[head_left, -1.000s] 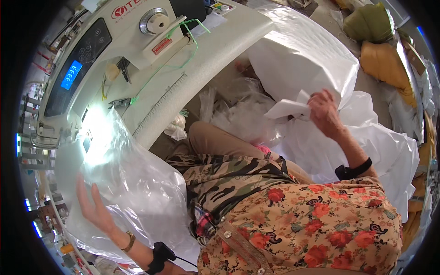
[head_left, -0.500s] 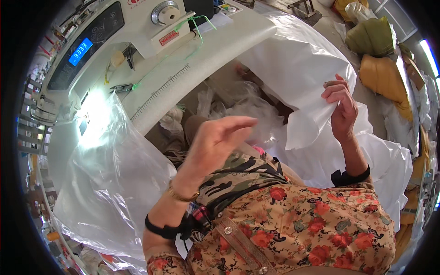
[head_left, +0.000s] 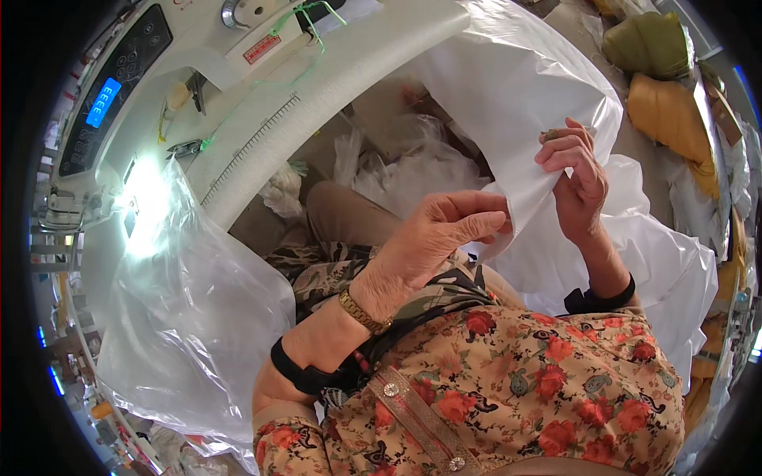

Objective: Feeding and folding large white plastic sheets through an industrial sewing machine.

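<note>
A large white plastic sheet drapes over the right end of the sewing machine table and down past my lap. My right hand pinches a fold near its edge, fingers curled round it. At the sheet's left edge is my left hand, thumb and fingers brought together on the film; the fingertips are partly hidden behind it. On the left another clear plastic sheet hangs from under the brightly lit needle area of the sewing machine.
A green thread trails over the machine. Crumpled plastic bags lie below the table edge. Olive and mustard wrapped bundles are stacked at the far right. A ruler scale runs along the table edge.
My left hand has moved right to the sheet's edge and closed on it. The right hand stays at the fold, shifted slightly. The view has shifted, moving the machine left and up.
</note>
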A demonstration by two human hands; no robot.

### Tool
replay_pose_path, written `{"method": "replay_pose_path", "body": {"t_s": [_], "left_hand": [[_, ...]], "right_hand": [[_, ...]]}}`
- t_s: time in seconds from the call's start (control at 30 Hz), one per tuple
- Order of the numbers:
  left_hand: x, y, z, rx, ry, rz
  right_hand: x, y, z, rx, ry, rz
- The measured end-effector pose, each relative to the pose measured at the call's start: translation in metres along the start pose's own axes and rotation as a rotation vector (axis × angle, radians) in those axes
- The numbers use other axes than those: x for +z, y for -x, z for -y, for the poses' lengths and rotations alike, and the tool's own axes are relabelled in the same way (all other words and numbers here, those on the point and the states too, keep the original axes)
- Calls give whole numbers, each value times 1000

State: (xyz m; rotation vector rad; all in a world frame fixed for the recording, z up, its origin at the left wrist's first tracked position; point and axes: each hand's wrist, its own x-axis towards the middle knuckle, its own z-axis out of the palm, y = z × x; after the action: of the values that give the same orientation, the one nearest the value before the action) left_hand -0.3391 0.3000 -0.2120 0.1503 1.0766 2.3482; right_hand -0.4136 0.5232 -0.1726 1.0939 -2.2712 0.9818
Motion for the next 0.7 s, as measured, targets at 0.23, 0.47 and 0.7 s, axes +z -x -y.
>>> {"method": "replay_pose_path", "body": {"t_s": [0.23,0.47,0.7], "left_hand": [[9,6,-6,-87,229,-60],[10,5,-3,-78,286,-99],[10,4,-3,-53,315,-47]], "right_hand": [[7,1,12,39,4,-5],[12,5,12,38,-43,-50],[13,7,8,36,-49,-69]]}}
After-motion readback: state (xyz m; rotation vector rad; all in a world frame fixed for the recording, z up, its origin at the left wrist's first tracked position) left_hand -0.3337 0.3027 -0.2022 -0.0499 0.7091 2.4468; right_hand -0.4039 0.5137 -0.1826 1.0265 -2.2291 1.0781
